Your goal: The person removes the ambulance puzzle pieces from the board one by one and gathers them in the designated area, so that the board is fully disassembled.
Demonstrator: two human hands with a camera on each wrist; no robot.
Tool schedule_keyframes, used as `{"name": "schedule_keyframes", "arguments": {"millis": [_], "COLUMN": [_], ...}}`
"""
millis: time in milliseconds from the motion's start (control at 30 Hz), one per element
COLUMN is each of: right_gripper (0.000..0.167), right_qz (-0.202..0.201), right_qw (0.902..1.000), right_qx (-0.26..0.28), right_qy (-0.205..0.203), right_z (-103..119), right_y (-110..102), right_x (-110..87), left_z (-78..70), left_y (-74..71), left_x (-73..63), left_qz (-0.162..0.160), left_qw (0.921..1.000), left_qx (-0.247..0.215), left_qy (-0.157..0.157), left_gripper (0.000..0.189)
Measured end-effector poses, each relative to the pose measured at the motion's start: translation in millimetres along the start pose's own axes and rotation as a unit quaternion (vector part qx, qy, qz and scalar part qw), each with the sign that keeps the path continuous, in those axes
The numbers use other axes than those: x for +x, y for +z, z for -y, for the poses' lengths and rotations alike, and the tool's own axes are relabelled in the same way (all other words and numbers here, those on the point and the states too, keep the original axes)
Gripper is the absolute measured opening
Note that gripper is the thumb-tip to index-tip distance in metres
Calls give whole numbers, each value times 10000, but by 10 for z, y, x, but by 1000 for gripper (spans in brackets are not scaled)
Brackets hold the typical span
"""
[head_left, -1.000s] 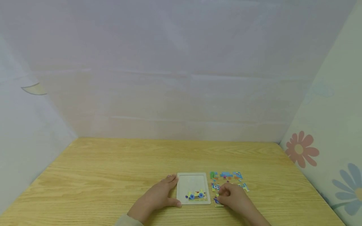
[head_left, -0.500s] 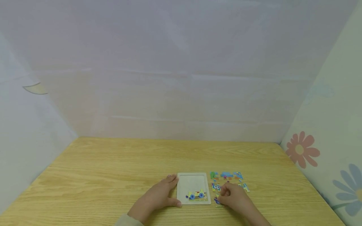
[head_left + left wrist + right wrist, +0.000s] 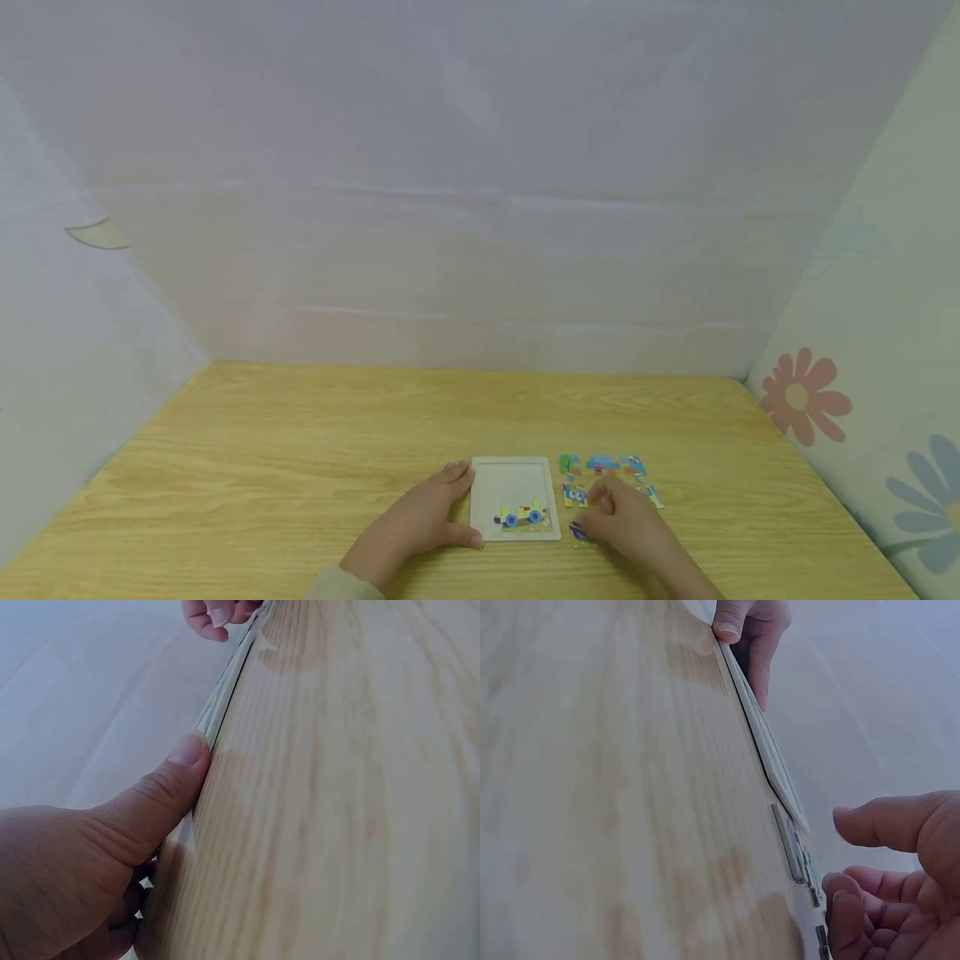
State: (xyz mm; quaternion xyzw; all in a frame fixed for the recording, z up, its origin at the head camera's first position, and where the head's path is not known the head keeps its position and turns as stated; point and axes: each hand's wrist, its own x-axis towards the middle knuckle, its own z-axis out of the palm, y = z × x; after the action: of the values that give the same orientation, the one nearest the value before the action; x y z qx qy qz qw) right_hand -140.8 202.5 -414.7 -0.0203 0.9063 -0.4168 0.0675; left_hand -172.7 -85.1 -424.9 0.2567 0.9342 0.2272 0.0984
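Note:
My left hand (image 3: 420, 517) lies along the left side of a pale square puzzle tray (image 3: 513, 483), thumb at its near corner and fingers at the far part of that side. In the left wrist view its thumb (image 3: 169, 780) touches the tray's edge. Joined puzzle pieces (image 3: 522, 518) showing a yellow vehicle with blue wheels lie in the tray's near part. My right hand (image 3: 633, 521) is low over the loose pieces to the right, beside a blue and yellow puzzle piece (image 3: 577, 532). In the right wrist view, its thumb (image 3: 885, 821) stands apart from loosely curled fingers, nothing between them.
Beyond the right hand lie more loose pieces: one with cartoon eyes (image 3: 574, 495), a green one (image 3: 568, 463), a blue one (image 3: 602, 462) and a yellow one (image 3: 655, 497). The hand covers part of this group. Pale sheeting (image 3: 480, 250) rises behind the wooden table (image 3: 300, 442).
The right hand's thumb and index finger have spread apart, baring more of the piece beside them. The left hand stays at the tray, and the joined pieces look the same.

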Motion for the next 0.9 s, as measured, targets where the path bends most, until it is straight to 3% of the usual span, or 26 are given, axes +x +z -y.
{"name": "schedule_keyframes", "arguments": {"millis": [300,600,900], "right_gripper": [33,29,25], "right_qz": [176,321,577], "right_qw": [9971,9906,9769], "right_qx": [371,429,-397], "right_qy": [-634,-1262,-2020], "right_z": [47,177,282], "right_y": [20,239,406], "right_x": [62,158,249], "left_z": [37,41,37], "left_y": [18,12,0], "left_x": [12,6,-2], "left_qz": [-14,-73,-78], "left_qw": [10000,9999,9998], "left_qx": [-53,-154,-190], "left_qy": [30,2,16], "left_gripper": [96,96,95]}}
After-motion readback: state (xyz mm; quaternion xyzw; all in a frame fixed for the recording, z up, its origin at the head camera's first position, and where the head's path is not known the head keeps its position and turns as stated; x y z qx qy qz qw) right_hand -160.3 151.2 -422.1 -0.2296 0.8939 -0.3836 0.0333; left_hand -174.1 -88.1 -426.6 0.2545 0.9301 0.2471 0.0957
